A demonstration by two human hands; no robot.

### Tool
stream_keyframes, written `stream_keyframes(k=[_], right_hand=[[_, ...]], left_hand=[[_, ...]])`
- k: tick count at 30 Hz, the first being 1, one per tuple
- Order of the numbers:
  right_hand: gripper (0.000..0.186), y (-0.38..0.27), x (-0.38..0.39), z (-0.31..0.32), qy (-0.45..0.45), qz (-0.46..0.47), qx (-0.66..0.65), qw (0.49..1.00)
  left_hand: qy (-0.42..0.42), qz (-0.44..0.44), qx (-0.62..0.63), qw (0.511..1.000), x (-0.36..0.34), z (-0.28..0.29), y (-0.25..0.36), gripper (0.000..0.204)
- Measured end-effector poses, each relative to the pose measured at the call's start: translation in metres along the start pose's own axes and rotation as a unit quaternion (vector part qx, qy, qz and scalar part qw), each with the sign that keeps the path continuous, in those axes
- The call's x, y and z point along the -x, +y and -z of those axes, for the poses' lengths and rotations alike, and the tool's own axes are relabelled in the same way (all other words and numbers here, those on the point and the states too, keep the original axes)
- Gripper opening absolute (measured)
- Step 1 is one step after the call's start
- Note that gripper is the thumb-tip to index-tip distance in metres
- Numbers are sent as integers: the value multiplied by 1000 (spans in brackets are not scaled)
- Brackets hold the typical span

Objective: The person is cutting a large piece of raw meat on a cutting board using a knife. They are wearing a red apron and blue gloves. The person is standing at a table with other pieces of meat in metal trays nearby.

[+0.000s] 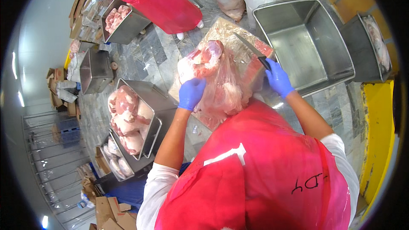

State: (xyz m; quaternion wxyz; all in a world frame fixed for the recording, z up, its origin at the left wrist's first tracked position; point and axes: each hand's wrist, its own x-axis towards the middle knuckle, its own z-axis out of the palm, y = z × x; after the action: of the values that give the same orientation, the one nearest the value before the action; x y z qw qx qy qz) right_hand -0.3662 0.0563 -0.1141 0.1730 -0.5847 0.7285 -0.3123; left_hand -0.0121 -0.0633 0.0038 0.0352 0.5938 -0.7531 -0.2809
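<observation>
A large pale and red piece of meat (206,58), perhaps pork leg, lies partly in a clear plastic bag (228,83) on a board or block (226,30) covered with film. At its near left edge, my left hand (191,93), in a blue glove, is closed on the meat; its fingertips are partly hidden. My right hand (279,79), also gloved in blue, grips a knife (250,45) by its black handle. The blade points up and left over the board, apart from the meat.
Right of the board stands a big steel tub (298,44). On the left, a steel bin (151,98) holds several large meat pieces (130,119). A person in a red apron (155,2) stands beyond the board. A yellow barrier (379,136) is at right.
</observation>
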Motion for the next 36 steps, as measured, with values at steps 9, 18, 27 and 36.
stream_keyframes(k=[9,18,27,36], right_hand=[[35,2,-50,-49,-20,44,25,999],[38,-84,-125,-128,-250,-407,-510,715],[47,-76,-136,-153,-237,-342,-350,839],[22,-69,-148,-147,-225,-459,-659,552]], left_hand=[[159,-61,-146,975,-31,-30,41,67],[43,58,-234,969,-53,-55,36,96],[-28,73,-163,984,-63,-35,40,100],[-5,82,-143,986,-55,-42,31,92]])
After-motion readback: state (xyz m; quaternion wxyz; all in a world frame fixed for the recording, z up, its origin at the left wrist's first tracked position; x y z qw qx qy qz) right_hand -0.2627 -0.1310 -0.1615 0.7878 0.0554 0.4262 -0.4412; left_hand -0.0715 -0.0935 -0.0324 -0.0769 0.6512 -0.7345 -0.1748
